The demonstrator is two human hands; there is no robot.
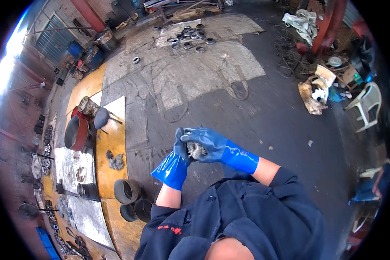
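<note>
Both my hands wear blue rubber gloves with glossy cuffs and are brought together in front of my chest. Between them sits a shaggy grey-white wad of fibres (pixel 196 150), partly hidden by the gloves. My right hand (pixel 211 144) wraps over it from the right, fingers curled around its top. From the left, my left hand (pixel 180 145) presses against it, with its fingers close to the right glove's fingertips. A similar grey fibre wad (pixel 115 161) lies on the yellow board to the left.
Left stand a large round drum (pixel 77 132), a grey rounded object on legs (pixel 102 118) and several dark metal cylinders (pixel 127 191). Metal rings (pixel 187 45) lie on flattened sheets (pixel 195 82) ahead. At right are a white plastic chair (pixel 368 106) and a scrap pile (pixel 316 93).
</note>
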